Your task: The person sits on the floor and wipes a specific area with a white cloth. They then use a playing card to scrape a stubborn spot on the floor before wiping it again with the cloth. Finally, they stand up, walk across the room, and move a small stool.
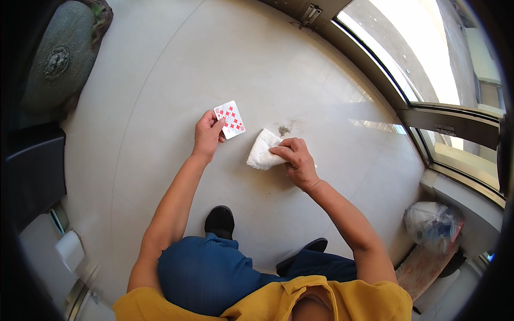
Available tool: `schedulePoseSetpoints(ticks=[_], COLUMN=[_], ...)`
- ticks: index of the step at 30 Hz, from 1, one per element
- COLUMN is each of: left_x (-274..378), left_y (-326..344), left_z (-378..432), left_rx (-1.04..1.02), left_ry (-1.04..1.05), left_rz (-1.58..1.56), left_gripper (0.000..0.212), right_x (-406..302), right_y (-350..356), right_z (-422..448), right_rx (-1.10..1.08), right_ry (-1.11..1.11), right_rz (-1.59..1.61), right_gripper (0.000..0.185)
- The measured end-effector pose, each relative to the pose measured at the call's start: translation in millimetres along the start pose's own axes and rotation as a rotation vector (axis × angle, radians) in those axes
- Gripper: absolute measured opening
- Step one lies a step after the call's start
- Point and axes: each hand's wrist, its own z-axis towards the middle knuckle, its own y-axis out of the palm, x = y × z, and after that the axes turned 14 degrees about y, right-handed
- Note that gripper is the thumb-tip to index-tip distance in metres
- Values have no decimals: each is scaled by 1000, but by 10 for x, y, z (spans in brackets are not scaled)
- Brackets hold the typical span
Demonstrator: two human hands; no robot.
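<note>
My left hand [207,135] pinches a playing card [232,120] with red diamonds, its thumb over the face and the fingers beneath. The card is tilted and faces up above the pale tiled floor [192,60]. To the right, my right hand [299,160] grips a folded white cloth [263,150] with a frayed edge, thumb and fingers bunching its right side. Just beyond the cloth lies a small patch of grey-brown dirt [284,130] on the floor. Whether the underside of the cloth touches the floor is hidden.
A metal-framed glass door [401,96] runs along the right. A clear plastic bag [431,224] with contents sits at the lower right. At the left stand a grey carved object [60,60] and a black box-like object [36,172]. My black shoe [219,222] is near my arms.
</note>
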Motion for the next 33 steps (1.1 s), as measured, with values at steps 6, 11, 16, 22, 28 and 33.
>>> schedulePoseSetpoints(ticks=[6, 11, 16, 22, 28, 33], left_x=[30, -137, 56, 90, -50, -63], left_y=[295, 618, 833, 347, 262, 316], left_z=[36, 18, -57, 83, 9, 32], left_rx=[-89, -182, -192, -21, 38, 20], left_ry=[2, 126, 24, -23, -27, -30], left_rz=[195, 482, 398, 16, -23, 5], left_gripper=[12, 14, 11, 8, 9, 8], right_x=[480, 1002, 509, 499, 452, 177], right_y=[-569, -352, -8, -305, -419, 423], right_z=[131, 179, 264, -155, -537, -920], right_rx=[318, 570, 520, 544, 474, -304], right_ry=[506, 666, 544, 314, -3, -404], right_rz=[490, -84, -87, -103, -518, -297], right_gripper=[34, 41, 43, 49, 47, 21])
